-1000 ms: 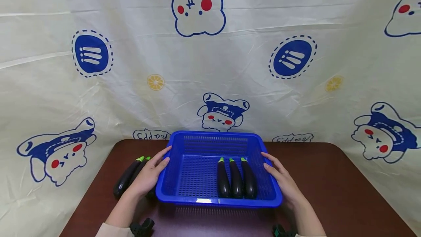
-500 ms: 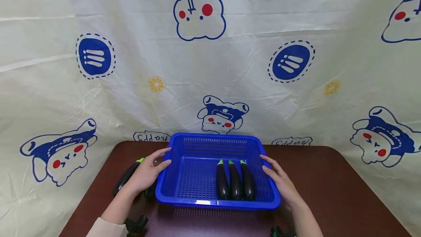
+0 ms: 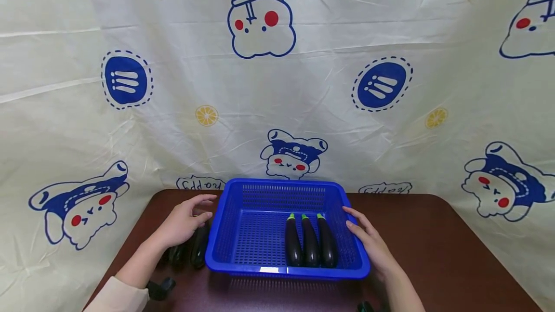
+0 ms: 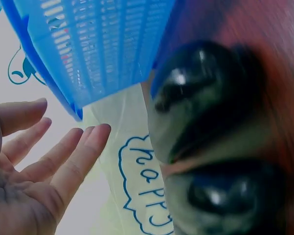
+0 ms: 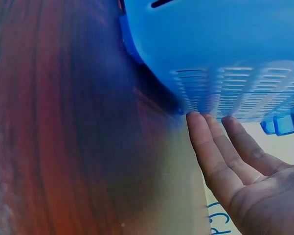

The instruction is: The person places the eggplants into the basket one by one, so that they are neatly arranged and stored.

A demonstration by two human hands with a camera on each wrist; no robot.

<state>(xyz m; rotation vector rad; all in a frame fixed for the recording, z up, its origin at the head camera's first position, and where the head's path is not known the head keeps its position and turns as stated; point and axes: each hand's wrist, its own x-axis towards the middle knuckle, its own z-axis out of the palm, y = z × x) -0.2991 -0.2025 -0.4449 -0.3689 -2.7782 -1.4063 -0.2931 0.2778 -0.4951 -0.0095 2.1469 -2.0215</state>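
Observation:
A blue plastic basket (image 3: 256, 235) with slotted walls rests on the table, with three dark eggplants (image 3: 310, 244) side by side in its right half, green stem ends pointing away from me. My left hand (image 3: 179, 223) hovers just off the basket's left side, fingers spread and holding nothing. Beneath and beside that hand lie more eggplants (image 3: 200, 247), partly hidden by it; two glossy eggplant ends (image 4: 200, 83) show large in the left wrist view. With straight fingers, my right hand (image 3: 377, 247) touches the basket's right side; its fingertips (image 5: 195, 120) meet the outer wall.
The table (image 3: 442, 254) is dark reddish brown with rounded far corners. Behind it hangs a pale cloth (image 3: 277, 85) printed with cartoon figures, close to the basket's far rim. Black wrist gear (image 3: 161, 289) sits near the left wrist.
My left hand has come away from the basket's left rim and moved left, over the loose eggplants. The right hand stays at the basket. The head view has tilted up slightly.

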